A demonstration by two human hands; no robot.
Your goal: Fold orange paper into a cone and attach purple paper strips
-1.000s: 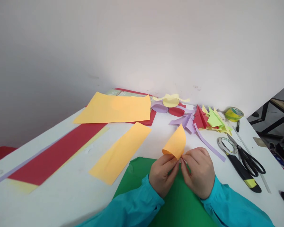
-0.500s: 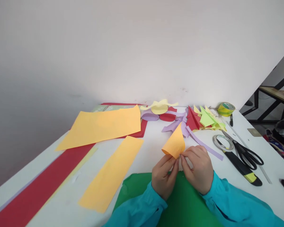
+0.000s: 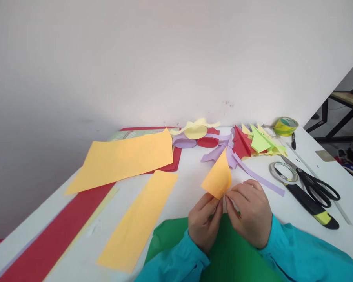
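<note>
Orange piece [image 3: 216, 178] held up over the far edge of the green sheet [image 3: 170, 235], right of centre; its tip is pointed to the far side, its right edge is bowed into a soft curve. Its near end is pinched between the thumb and fingers of the left hand [image 3: 205, 223]. By the right hand [image 3: 251, 211] the near right corner is nipped at the fingertips, the other fingers being curled in; the two hands are set close together, with a narrow gap between them. Step in hand, as judged: the curved paper is being shaped or lined up at that corner — whether any edges are overlapped there is hidden by the fingers. For the next move, a firm left pinch and a small, fine right-hand adjustment would seem to be called for; the thin paper could easily be creased or let slip. To the left, an orange strip [image 3: 138, 221] is laid flat on the table [image 3: 188, 188], with a larger orange sheet [image 3: 126, 158] farther off. On the right, scissors [image 3: 300, 172] and a knife [image 3: 306, 201] are laid near a tape ring [image 3: 295, 177]; neither tool is touched. Folded shapes [image 3: 260, 140] are grouped at the far side, by the wall.
</note>
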